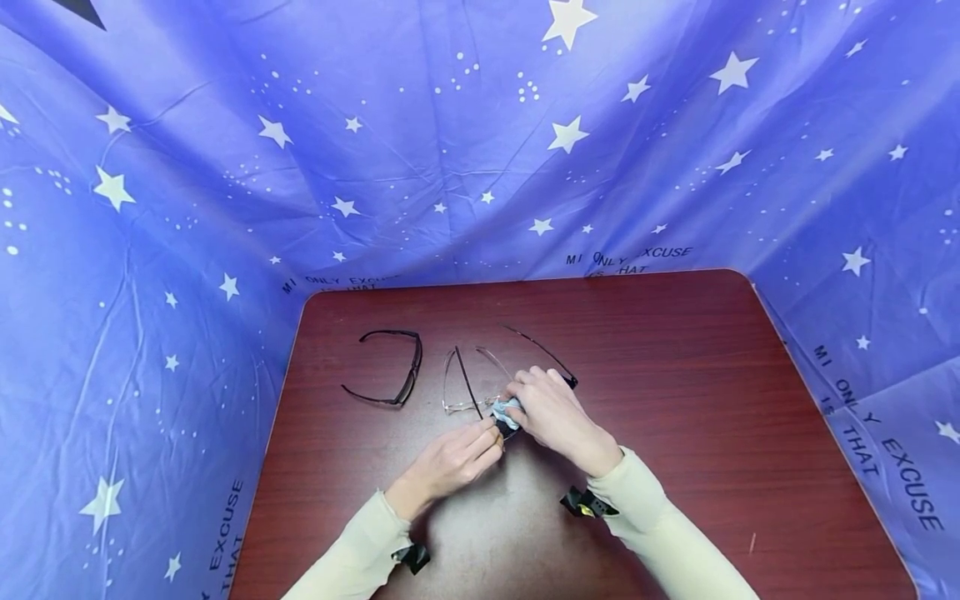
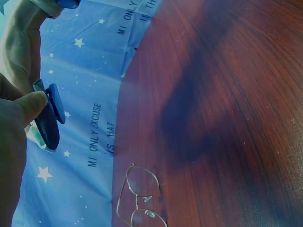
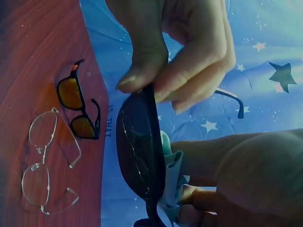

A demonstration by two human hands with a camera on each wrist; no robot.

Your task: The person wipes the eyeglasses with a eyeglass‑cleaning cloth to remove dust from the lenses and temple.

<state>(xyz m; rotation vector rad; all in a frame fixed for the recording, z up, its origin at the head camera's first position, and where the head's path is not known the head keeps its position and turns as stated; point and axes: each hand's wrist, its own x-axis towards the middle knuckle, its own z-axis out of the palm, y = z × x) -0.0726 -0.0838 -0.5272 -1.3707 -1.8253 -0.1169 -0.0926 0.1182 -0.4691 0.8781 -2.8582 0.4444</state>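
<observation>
A pair of dark-lensed sunglasses (image 3: 137, 142) is held up between both hands above the table. My left hand (image 1: 457, 454) pinches the frame at one outer corner, with thumb and fingers on either side. In the right wrist view a temple sticks out beyond that hand. My right hand (image 1: 558, 412) holds a crumpled light-blue cloth (image 1: 506, 412) against the sunglasses. From the right wrist, the cloth lies behind the near lens, with fingers curled around it. In the left wrist view, the left thumb (image 2: 34, 105) presses on the dark frame. Part of the frame is hidden by the hands.
Black-framed glasses (image 1: 412, 375) lie at the table's left; their lenses look orange in the right wrist view. Thin wire-rimmed clear glasses (image 3: 36, 187) lie beside them, just beyond the hands. The reddish-brown table (image 1: 712, 375) is bordered by a blue star-patterned curtain (image 1: 450, 167).
</observation>
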